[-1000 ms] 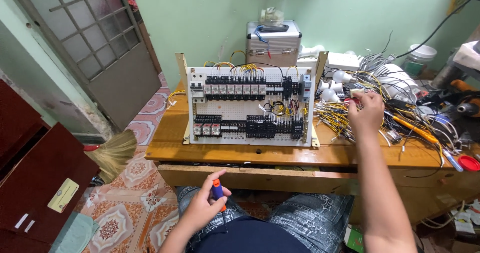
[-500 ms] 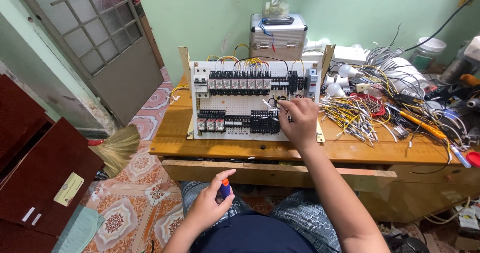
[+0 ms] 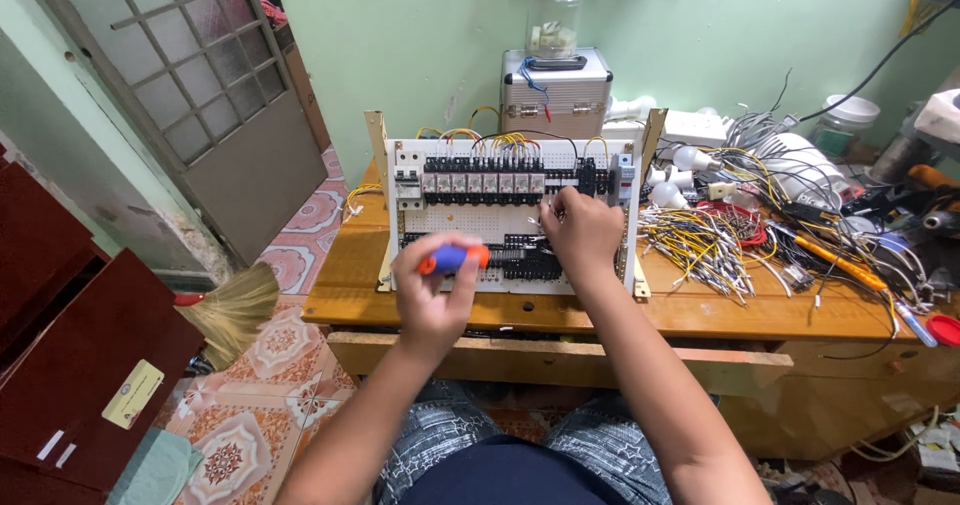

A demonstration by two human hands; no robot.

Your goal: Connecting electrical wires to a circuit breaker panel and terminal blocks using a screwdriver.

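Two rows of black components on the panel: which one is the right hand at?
The lower row. The right hand rests over its right part, just beneath the upper row, which stays uncovered.

We noted a wooden table (image 3: 700, 315) under the right hand (image 3: 583, 233). Just right of that hand lay a loose bundle of yellow and white wires (image 3: 700, 245), with white bulbs (image 3: 668, 195) near its upper edge. Farther right we recorded an orange-handled tool (image 3: 835, 260) and, at the table's far end, a red lid (image 3: 945, 328). Beyond the hand stood a silver case (image 3: 557, 90), a glass jar (image 3: 555, 15) on top of it. Well left of the left hand (image 3: 432, 300) we found a straw broom (image 3: 235, 310) on patterned floor tiles (image 3: 270, 365), a dark red cabinet (image 3: 80, 365) and a grated door (image 3: 190, 115).
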